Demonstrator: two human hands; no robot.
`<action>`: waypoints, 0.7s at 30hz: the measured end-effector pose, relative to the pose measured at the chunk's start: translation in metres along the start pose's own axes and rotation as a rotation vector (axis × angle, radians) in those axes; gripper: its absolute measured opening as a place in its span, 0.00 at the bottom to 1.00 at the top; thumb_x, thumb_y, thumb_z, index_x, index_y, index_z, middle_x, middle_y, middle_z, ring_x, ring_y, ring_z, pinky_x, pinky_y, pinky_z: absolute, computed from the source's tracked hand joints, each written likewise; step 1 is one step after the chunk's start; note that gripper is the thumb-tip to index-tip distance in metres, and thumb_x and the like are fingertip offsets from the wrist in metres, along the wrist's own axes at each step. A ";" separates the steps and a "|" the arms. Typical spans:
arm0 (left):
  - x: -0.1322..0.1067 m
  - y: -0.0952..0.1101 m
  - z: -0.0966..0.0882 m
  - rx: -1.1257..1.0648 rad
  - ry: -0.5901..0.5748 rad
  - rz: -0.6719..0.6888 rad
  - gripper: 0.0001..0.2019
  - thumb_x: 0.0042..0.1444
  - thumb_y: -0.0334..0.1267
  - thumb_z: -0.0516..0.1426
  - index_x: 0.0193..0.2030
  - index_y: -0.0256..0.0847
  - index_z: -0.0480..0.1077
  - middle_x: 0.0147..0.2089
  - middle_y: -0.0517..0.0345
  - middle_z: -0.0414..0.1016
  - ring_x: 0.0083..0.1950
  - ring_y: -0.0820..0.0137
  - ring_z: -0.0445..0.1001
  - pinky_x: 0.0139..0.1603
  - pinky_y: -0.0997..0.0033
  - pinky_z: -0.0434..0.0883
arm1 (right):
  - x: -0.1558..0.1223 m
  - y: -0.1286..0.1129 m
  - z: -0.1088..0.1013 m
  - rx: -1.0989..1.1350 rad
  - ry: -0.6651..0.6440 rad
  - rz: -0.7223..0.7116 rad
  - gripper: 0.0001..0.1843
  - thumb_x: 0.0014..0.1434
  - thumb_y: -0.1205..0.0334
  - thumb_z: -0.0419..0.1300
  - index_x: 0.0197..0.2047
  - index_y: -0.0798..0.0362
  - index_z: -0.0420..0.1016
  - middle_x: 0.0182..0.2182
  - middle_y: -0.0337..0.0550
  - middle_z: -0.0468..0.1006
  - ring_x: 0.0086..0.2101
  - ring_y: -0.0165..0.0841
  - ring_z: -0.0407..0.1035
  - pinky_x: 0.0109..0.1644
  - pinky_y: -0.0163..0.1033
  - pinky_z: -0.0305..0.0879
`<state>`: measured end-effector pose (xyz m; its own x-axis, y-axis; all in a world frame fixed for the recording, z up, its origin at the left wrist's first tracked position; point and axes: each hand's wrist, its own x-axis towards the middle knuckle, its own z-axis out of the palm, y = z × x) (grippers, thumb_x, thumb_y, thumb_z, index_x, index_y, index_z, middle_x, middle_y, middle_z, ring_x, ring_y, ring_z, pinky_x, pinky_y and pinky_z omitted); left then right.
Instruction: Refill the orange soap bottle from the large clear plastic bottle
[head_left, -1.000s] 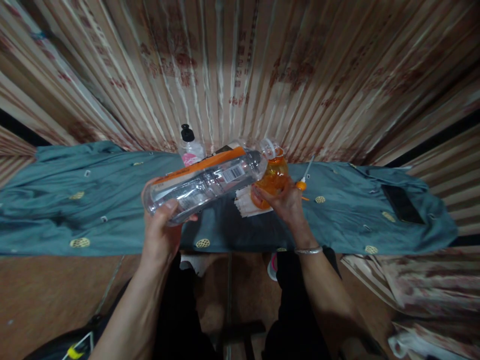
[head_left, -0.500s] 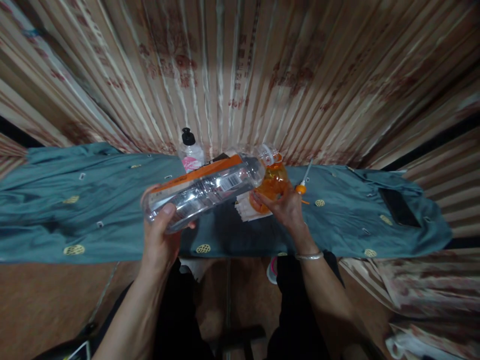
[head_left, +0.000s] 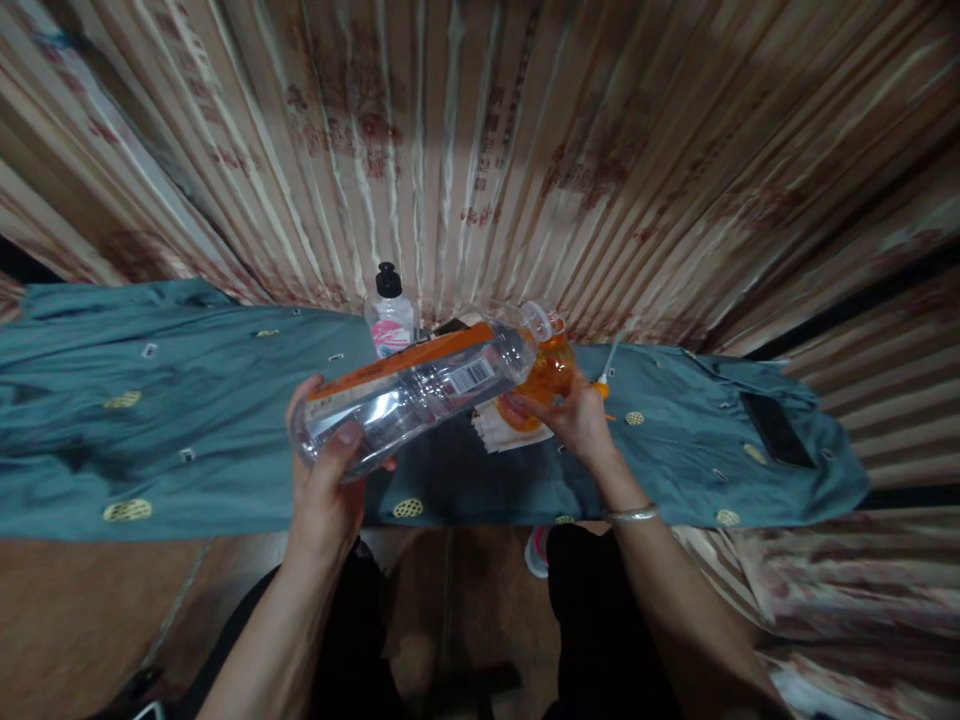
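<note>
My left hand (head_left: 330,480) is wrapped round the base of a large clear plastic bottle (head_left: 397,400) with an orange label and a barcode. That bottle is tilted, its open neck raised to the right over the mouth of an orange bottle (head_left: 553,362). Whether the two necks touch, I cannot tell. My right hand (head_left: 581,415) grips the orange see-through bottle, which stands on a white tissue packet (head_left: 499,432). No liquid inside the clear bottle can be made out. Beside my right hand lies an orange nozzle piece with a thin pale tube (head_left: 609,365).
A bottle with a black cap and pink label (head_left: 391,325) stands behind the clear one. A dark phone (head_left: 776,428) lies at the right on the green cloth (head_left: 217,420). Pleated curtains (head_left: 427,150) hang close behind the table.
The view has shifted slightly. Both hands keep their hold, and the clear bottle stays tilted with its neck at the orange bottle's mouth.
</note>
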<state>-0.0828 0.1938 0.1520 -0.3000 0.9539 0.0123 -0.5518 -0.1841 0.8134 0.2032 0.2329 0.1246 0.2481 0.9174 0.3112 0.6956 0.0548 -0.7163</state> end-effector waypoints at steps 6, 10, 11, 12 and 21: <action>0.000 0.000 0.004 0.000 0.019 -0.014 0.34 0.38 0.44 0.78 0.52 0.47 0.74 0.46 0.58 0.79 0.33 0.68 0.79 0.20 0.76 0.75 | -0.002 0.003 0.003 0.045 0.028 0.013 0.43 0.47 0.34 0.76 0.57 0.53 0.77 0.46 0.55 0.88 0.46 0.53 0.84 0.52 0.56 0.80; 0.000 -0.003 0.003 0.005 -0.019 -0.033 0.33 0.40 0.46 0.77 0.53 0.46 0.73 0.45 0.58 0.81 0.30 0.68 0.78 0.18 0.74 0.75 | -0.007 0.006 0.005 0.124 0.039 0.040 0.43 0.47 0.33 0.76 0.56 0.54 0.77 0.47 0.56 0.88 0.46 0.54 0.84 0.53 0.57 0.80; 0.000 -0.004 0.003 0.008 -0.031 -0.038 0.32 0.41 0.46 0.77 0.53 0.46 0.73 0.45 0.58 0.81 0.30 0.68 0.78 0.19 0.74 0.75 | -0.008 0.006 0.005 0.133 0.045 0.049 0.43 0.46 0.34 0.76 0.56 0.54 0.77 0.46 0.56 0.88 0.46 0.54 0.84 0.53 0.57 0.80; 0.000 -0.005 0.002 0.010 -0.043 -0.046 0.31 0.43 0.45 0.76 0.53 0.45 0.73 0.45 0.58 0.82 0.31 0.68 0.79 0.19 0.74 0.75 | -0.009 0.007 0.005 0.137 0.051 0.054 0.43 0.46 0.34 0.77 0.55 0.54 0.77 0.46 0.56 0.88 0.46 0.54 0.84 0.53 0.57 0.80; 0.000 -0.007 0.012 -0.025 -0.068 -0.097 0.28 0.41 0.46 0.77 0.48 0.43 0.75 0.42 0.60 0.83 0.31 0.68 0.80 0.18 0.72 0.78 | -0.007 0.008 0.005 0.077 0.068 0.026 0.42 0.48 0.34 0.75 0.56 0.57 0.78 0.45 0.59 0.88 0.44 0.54 0.84 0.50 0.56 0.81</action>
<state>-0.0695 0.1981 0.1536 -0.1913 0.9812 -0.0258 -0.5953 -0.0951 0.7979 0.2037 0.2294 0.1133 0.3123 0.8904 0.3313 0.6352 0.0636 -0.7697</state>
